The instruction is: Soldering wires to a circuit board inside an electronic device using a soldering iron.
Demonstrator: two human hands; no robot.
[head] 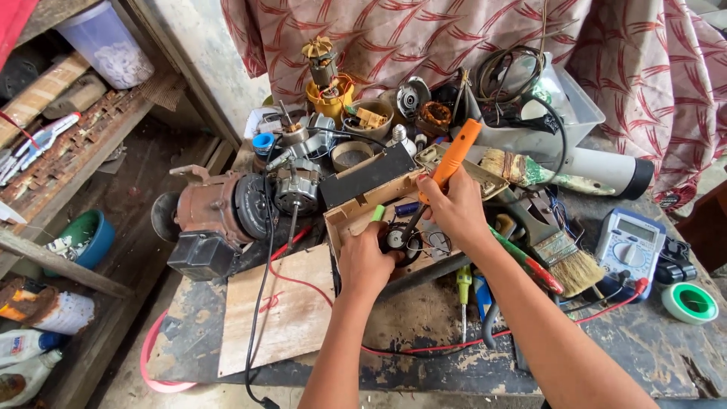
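Right hand (454,208): fingers wrapped tight round the orange handle of a screwdriver (447,174), whose dark shaft slants down to a small round black part (395,241). Left hand (365,261): fingers curled about that part, pinning it at the near edge of a shallow wooden box (356,212). Whether the tip sits in a screw cannot be told; the part is small and half covered. Judgement: work on the part is under way and not finished, since the tool is at it and it is neither freed nor set aside. Around: a green-handled screwdriver (463,284) and a paintbrush (572,265) on the desk (424,333), a multimeter (628,246) to the right, a rusty motor (216,208) to the left, a red wire (303,284) trailing across
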